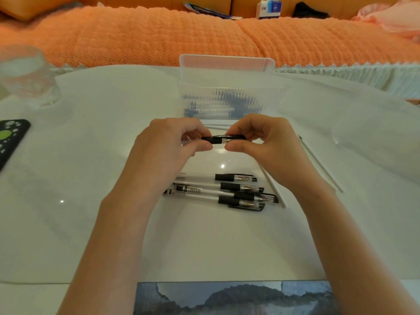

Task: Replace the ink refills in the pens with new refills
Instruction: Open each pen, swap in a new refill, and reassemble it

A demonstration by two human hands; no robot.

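Both hands hold one clear pen with a black rubber grip (217, 139) level above the white table. My left hand (168, 146) grips its barrel side, thumb under the black grip. My right hand (266, 142) pinches the tip end between thumb and fingers. Several more pens of the same kind (225, 192) lie side by side on the table below my hands. Thin white refills (272, 189) lie to their right, one more refill (322, 164) farther right.
A clear ribbed plastic box (223, 96) with its lid up stands just behind my hands, dark items inside. A phone in a black spotted case (10, 139) lies at the left edge. A clear jar (27, 76) stands far left. An orange sofa (181, 35) runs behind the table.
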